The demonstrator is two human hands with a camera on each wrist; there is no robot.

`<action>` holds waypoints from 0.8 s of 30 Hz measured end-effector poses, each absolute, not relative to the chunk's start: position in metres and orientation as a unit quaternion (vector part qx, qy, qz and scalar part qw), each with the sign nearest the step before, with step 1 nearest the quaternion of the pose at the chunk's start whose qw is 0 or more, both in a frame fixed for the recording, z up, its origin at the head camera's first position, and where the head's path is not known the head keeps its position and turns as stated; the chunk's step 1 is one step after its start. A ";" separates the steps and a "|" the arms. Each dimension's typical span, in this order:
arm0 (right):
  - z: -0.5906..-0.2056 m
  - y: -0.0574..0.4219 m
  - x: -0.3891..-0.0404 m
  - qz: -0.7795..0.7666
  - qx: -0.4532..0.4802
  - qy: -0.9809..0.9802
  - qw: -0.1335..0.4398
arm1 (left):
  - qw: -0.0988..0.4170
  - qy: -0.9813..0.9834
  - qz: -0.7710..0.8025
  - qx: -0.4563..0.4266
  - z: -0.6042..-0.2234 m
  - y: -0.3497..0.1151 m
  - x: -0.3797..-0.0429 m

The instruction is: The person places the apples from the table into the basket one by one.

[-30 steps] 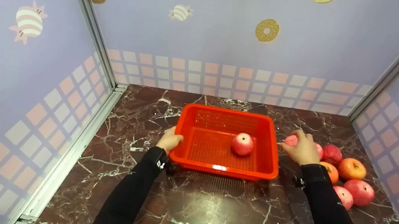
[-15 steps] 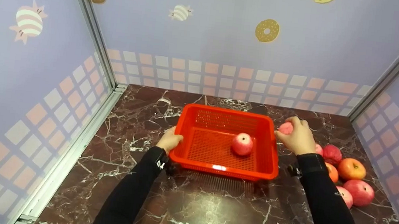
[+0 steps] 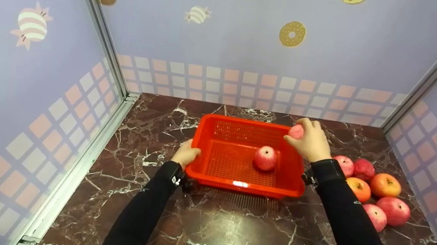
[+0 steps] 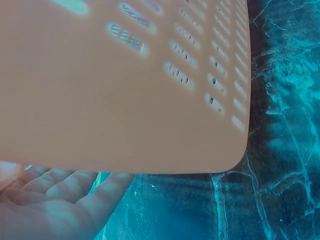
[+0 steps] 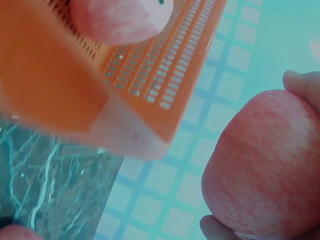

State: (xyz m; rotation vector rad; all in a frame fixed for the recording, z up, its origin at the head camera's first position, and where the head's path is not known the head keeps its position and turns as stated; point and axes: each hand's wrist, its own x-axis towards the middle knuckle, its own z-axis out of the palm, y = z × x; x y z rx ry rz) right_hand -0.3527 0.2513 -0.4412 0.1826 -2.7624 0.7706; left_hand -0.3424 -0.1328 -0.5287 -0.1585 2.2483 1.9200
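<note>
A red plastic basket with slotted walls stands on the dark marbled tabletop. One pinkish-red apple lies in its right half. My left hand grips the basket's left rim, thumb over the edge; the left wrist view shows the fingers under the basket's wall. Over the basket's back right corner, my right hand holds another apple between thumb and fingers. That apple fills much of the right wrist view, with fingertips at its top and bottom.
To the right of the basket is a group of several fruits: red apples and orange-yellow ones, under and beside my right forearm. Patterned wall panels enclose the tabletop at the back and both sides.
My right hand has carried its apple left and up, from beside the fruit group to over the basket's right rim. The left hand and the basket have stayed put.
</note>
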 end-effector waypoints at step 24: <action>-0.454 0.160 -0.356 0.288 0.116 -0.947 0.085 | 0.078 0.767 0.635 -0.046 -0.532 -0.133 -0.344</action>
